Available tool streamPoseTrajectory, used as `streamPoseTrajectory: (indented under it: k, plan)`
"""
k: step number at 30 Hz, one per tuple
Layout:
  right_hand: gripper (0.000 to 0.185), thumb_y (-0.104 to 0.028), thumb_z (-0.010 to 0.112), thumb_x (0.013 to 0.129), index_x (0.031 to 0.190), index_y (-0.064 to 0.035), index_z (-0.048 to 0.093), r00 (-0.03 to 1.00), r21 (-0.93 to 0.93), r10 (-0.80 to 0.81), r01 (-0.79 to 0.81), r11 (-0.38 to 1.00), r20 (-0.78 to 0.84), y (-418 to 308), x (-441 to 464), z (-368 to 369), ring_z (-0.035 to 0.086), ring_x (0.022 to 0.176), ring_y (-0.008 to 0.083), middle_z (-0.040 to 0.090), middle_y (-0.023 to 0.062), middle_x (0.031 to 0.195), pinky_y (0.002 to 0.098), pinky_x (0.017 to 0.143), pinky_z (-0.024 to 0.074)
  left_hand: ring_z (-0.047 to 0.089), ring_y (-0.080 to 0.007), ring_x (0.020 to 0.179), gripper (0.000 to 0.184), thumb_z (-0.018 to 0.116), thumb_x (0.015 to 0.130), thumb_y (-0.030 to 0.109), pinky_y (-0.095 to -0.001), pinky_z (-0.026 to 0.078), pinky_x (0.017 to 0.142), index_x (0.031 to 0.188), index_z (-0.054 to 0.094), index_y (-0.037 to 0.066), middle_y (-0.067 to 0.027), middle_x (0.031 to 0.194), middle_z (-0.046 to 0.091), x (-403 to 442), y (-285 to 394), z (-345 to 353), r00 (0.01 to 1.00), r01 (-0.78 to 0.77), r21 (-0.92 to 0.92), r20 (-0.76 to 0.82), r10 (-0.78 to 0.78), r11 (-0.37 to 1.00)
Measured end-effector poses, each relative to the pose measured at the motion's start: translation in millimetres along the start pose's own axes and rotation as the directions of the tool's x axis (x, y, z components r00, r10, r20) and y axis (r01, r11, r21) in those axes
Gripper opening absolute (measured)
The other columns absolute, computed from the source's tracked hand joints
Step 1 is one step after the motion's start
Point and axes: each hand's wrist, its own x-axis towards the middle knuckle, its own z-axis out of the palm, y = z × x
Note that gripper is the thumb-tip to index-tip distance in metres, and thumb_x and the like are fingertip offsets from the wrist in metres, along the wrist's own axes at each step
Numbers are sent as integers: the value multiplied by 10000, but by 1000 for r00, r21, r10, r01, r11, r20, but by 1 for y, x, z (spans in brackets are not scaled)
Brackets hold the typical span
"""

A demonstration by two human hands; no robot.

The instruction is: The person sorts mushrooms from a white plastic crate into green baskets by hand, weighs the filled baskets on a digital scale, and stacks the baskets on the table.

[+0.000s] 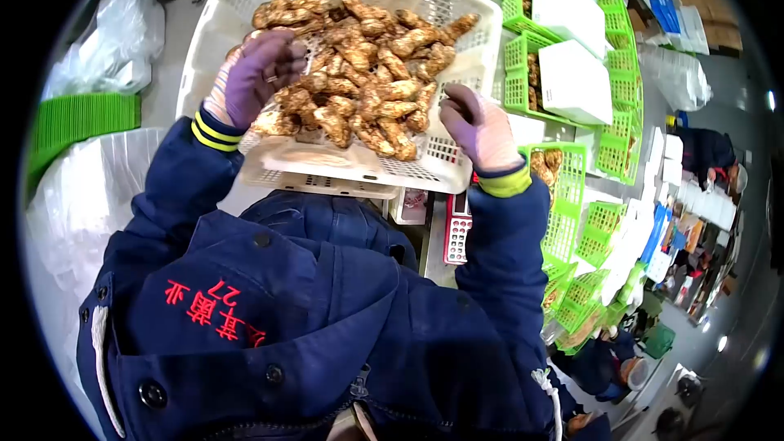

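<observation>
A large white plastic basket [200,65] in front of me holds a heap of brown and cream mushrooms [359,73], thick-stemmed and matsutake-like. My left hand [255,77], in a purple-fronted glove, hovers at the left side of the heap. Its fingers are half bent and apart, with no mushroom visible in them. Near the basket's right front corner is my right hand [478,126] in a matching glove. Its thumb and fingers are bent with a gap between them, and nothing shows there. The undersides of both hands are hidden.
Green baskets [563,233] with mushrooms line my right, some beside white foam boxes [574,82]. A red-framed scale keypad [457,233] sits below my right wrist. Stacked green trays [86,126] and clear plastic bags [110,37] are at left. Other people [706,151] are farther right.
</observation>
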Motion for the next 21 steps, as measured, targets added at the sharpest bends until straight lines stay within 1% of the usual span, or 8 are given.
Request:
streamPoseTrajectory:
  k: [2,4,8,12,16,18,19,21]
  plan:
    - [390,-117,597,796,1175,-57,528,993,-427,-11,59,902,114,21,49,26,610,944,276,617,180,1045,359,815,476,581,-184,918,308,502,912,228,-301,466,787,1182,480,82,-62,999,584,-9,-11,-4,995,63,-81,-74,-69,995]
    - [419,-88,553,794,1209,-108,501,973,-838,-88,229,495,214,31,75,53,538,1059,359,524,213,1202,416,892,443,585,-193,919,287,520,907,223,-300,476,774,1162,500,94,-67,1001,592,-5,-31,-13,996,86,-193,-14,-91,977]
    - [360,-121,581,794,1153,-111,550,910,-871,262,176,458,321,23,95,73,535,1074,335,544,196,1145,410,899,443,604,-181,921,268,542,901,226,-296,502,769,1140,526,108,-74,999,611,5,-38,-22,982,164,-302,-36,-183,939]
    - [403,-192,688,759,1094,-1,570,905,-377,334,-221,899,265,5,77,60,595,784,193,642,137,937,307,738,474,601,-177,947,317,608,861,290,-300,504,791,1125,549,124,-77,1030,612,2,-37,-18,953,284,-322,-12,-304,903]
    - [446,-267,686,750,1081,12,578,954,133,103,-145,980,282,-36,44,101,591,778,192,641,133,834,301,712,475,574,-189,1011,371,535,902,324,-329,478,867,1217,496,133,-88,1175,542,0,-52,-23,906,419,-475,282,-317,774]
    - [406,-272,676,765,1093,-47,595,886,-232,162,-64,971,435,-51,44,97,594,790,222,646,150,887,315,762,474,598,-189,969,399,495,918,342,-361,513,821,1233,478,97,-100,1146,565,3,-45,-6,952,279,-508,259,-165,815]
    - [326,-248,662,779,1053,-78,612,937,-225,194,-131,966,291,-36,45,93,600,807,242,647,161,914,334,773,475,610,-178,914,370,509,914,322,-343,528,771,1201,495,89,-90,1094,586,5,-44,-10,930,357,-490,262,-256,795]
    - [262,-235,607,820,1023,-69,596,971,-801,234,-108,588,40,-8,84,80,568,919,288,599,179,1003,387,799,468,623,-166,858,340,522,910,302,-325,543,721,1169,513,81,-81,1042,608,4,-42,-14,902,432,-474,256,-349,767]
